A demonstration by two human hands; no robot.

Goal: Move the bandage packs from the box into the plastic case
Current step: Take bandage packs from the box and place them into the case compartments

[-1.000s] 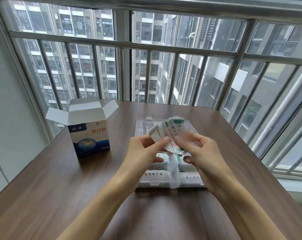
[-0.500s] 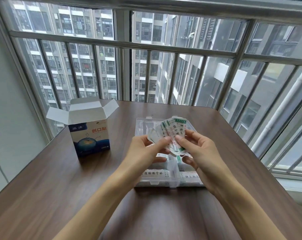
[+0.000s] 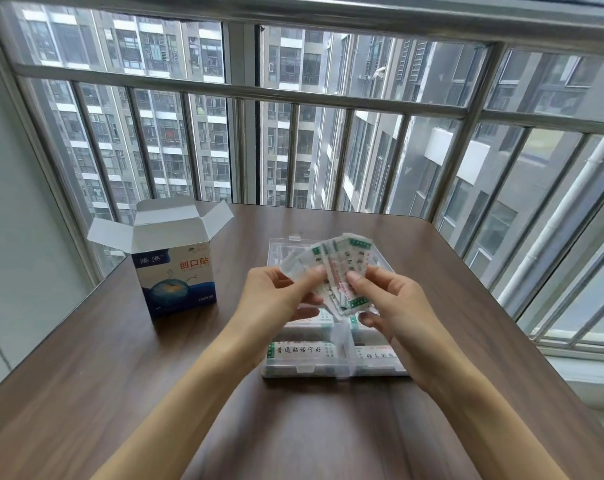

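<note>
My left hand (image 3: 273,299) and right hand (image 3: 394,306) cover the middle of the plastic case (image 3: 331,370). The fanned bandage packs (image 3: 338,268) overlap, so I cannot count them. My forearms leave the bottom edge.

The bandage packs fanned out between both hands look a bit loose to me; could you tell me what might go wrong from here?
1. The bandage packs are splayed, pinched only by the left hand and right hand; one could slip out and fall beside the plastic case.
2. The near compartments already hold packs, so this bundle may not fit there.
3. The box stands open by the left forearm; a careless reach might tip it.
</note>
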